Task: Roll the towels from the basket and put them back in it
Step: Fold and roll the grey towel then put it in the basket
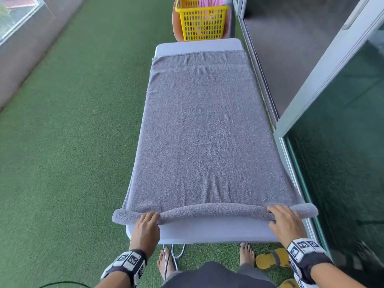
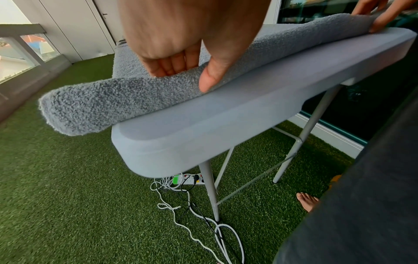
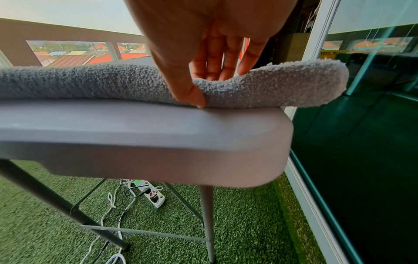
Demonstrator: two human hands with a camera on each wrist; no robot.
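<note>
Head view: a grey towel lies spread lengthwise over a narrow grey table, with its near edge turned into a low roll at the end closest to the person. The left hand and the right hand each hold that roll, one toward each end, fingers curled over the top and thumb tucked against the near side. Both roll ends overhang the table edges and sag slightly. The yellow basket stands beyond the far end of the table and contains a pink towel. Judged from its drape, the terry cloth is soft, limp and light, with a grippy pile unlikely to slip. Hold should stay spread wide on the roll, pressing evenly, since an unsupported middle may bulge or run crooked
</note>
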